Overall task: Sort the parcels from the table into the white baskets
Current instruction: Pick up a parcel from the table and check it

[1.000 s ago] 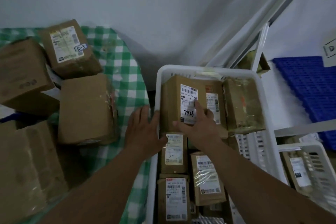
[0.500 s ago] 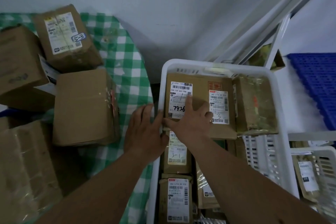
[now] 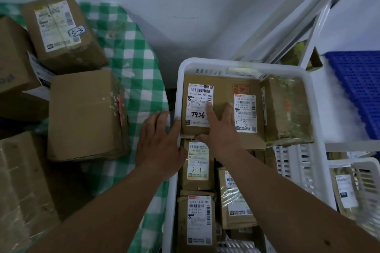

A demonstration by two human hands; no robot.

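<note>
Both hands are at the near-left part of the white basket [image 3: 312, 113], working the flat parcel marked 7936 [image 3: 221, 109] into place. That parcel lies label-up in the far left corner of the basket, partly overlapping the smaller parcel marked 3-1 [image 3: 198, 162] that sits below it, with a tape-wrapped parcel [image 3: 287, 109] just beside it on the right.

Left hand [image 3: 159, 144] is spread across the basket's left rim, fingers straight and loosely fanned, fingertips touching the parcel's left edge; it grips nothing. Right hand [image 3: 221, 129] lies palm-down on top of the parcel, index finger stretched onto the white label, the others slightly bent and pressing; whether the thumb hooks under the near edge I cannot tell, as it is hidden. Both forearms reach in from the near side, the right one crossing over the parcels lower in the basket.

To seat it well, I judge the press should stay flat and even, sliding the parcel toward the far wall until it settles level rather than propped on its neighbour, while the left hand steadies the rim so the basket does not shift. Keeping the labels facing up would help later checking.

Several brown boxes, one marked 5-3 [image 3: 61, 31], wait on the desk's green checked cloth [image 3: 139, 72]
</note>
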